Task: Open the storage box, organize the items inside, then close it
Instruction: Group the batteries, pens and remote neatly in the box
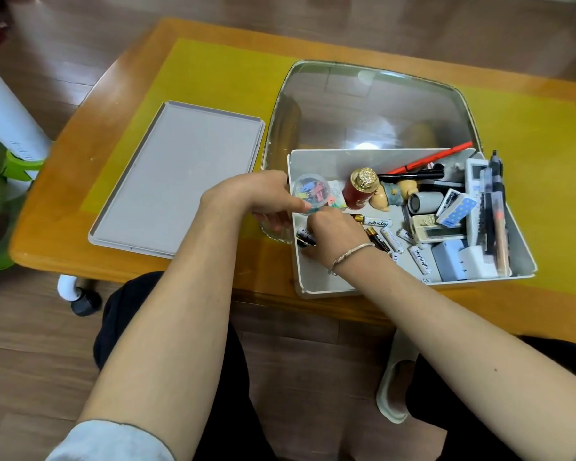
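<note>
Head: both hands (326,234) in box (519,247)

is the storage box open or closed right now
Open. The storage box has no cover on it, its contents show, and the lid lies flat on the table to its left.

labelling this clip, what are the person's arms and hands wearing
Both forearms are bare. The left arm has a pale grey sleeve pushed up near the elbow. The right wrist carries a thin silver bracelet. No gloves or rings are visible on the left hand or right hand.
</note>
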Demonstrator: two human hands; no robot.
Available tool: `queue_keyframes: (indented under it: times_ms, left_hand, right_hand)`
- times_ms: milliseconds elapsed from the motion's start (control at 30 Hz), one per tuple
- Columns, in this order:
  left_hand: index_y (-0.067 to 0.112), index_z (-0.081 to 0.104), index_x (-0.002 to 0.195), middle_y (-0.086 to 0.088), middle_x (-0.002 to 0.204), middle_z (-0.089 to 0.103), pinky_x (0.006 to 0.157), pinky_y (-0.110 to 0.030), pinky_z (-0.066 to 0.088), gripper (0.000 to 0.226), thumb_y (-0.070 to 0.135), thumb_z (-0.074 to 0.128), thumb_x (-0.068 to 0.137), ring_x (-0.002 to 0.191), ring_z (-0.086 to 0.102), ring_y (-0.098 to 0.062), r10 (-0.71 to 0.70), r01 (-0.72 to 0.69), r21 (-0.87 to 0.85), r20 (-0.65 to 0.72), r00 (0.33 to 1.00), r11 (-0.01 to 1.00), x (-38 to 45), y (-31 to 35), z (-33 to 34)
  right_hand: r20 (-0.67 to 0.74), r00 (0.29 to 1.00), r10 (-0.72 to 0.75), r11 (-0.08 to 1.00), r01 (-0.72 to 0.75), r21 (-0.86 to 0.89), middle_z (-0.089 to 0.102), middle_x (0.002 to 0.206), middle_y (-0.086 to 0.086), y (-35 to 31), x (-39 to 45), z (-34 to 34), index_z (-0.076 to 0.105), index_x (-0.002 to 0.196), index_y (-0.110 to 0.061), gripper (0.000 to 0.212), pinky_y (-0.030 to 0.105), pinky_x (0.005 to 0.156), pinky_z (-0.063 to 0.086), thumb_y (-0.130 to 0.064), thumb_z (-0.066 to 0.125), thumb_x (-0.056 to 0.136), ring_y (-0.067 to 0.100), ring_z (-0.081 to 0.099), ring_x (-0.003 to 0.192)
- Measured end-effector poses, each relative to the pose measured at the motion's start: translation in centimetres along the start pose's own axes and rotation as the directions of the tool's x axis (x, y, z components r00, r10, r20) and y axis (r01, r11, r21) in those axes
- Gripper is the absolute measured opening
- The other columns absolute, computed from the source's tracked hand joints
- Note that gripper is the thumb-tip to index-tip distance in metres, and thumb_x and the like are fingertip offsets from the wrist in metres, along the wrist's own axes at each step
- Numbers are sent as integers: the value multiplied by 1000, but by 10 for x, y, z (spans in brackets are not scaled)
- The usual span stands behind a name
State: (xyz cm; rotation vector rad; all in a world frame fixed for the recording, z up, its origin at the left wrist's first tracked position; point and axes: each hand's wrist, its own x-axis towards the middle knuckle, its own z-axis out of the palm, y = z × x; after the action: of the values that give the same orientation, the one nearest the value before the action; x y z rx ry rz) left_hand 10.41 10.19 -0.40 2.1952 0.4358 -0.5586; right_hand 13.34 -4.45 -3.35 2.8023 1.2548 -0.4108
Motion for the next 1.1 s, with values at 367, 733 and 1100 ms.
queue_keyframes:
  times_ms: [367,733,1100]
  left_hand:
    - [26,49,100,12,80,62,49,-19,45,27,46,62,87,68,66,-7,-1,2,22,-54,999,1000,1,-1,1]
    - [25,48,108,13,82,61,51,-21,45,31,45,62,88,70,63,-5,3,-1,32,-48,999,999,1,0,1]
    - [19,49,124,3,96,64,56,-23,49,47,46,61,88,77,64,-8,-11,15,68,-63,998,998,1,0,1]
  right_hand:
    - [81,997,-12,999,10,31,44,67,4,2,0,1,44,64,-7,27,29,59,36,-19,61,82,26,48,70]
    - [410,910,-65,889,-134,438,72,76,9,15,-12,-4,67,103,-5,26,23,41,50,-24,66,84,16,63,48]
    - [342,939,32,798,-231,557,71,78,11,12,-13,3,66,96,-1,22,29,48,53,-21,63,88,22,68,60]
